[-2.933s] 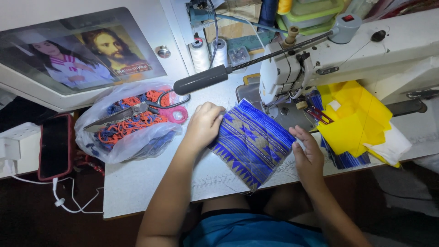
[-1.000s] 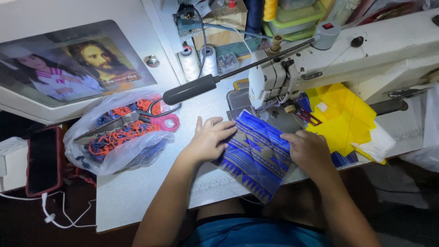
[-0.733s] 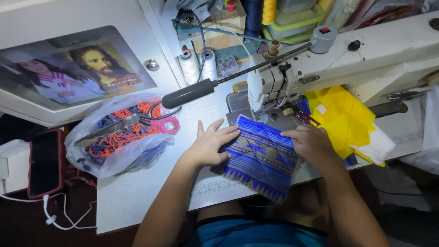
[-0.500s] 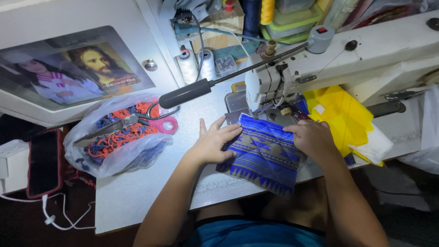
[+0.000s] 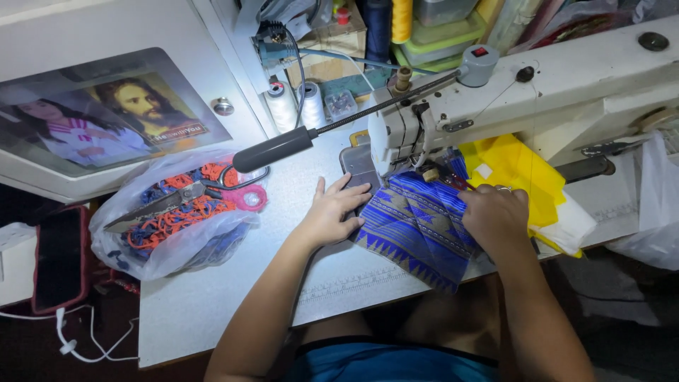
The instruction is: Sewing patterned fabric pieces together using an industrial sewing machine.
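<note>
A person seated at a white sewing machine guides a blue patterned cloth under its head; the left hand lies flat on the counter with fingers spread, the fingertips pressing the cloth's left edge beside the metal plate; the right hand rests curled on the cloth's right side, its fingers bunched over the fabric, though whether they pinch a fold cannot be told from above; compared with the view nearly three seconds ago, the cloth has slid up and to the right, so that its top edge now sits tucked beneath the needle area instead of lying loose nearer the counter's front edge, and the right hand has moved from the cloth's lower corner to its upper right side; over the last half second both hands have closed in on the machine head, which reads as the piece being lined up and fed in for stitching rather than merely smoothed; the lower corner of the cloth hangs just over the counter's front edge; yellow fabric lies bunched behind the right hand under the machine's arm; to the left, well apart from the work, a clear plastic bag holds orange and blue trim, with scissors resting on top; white thread spools stand behind the lamp arm.
</note>
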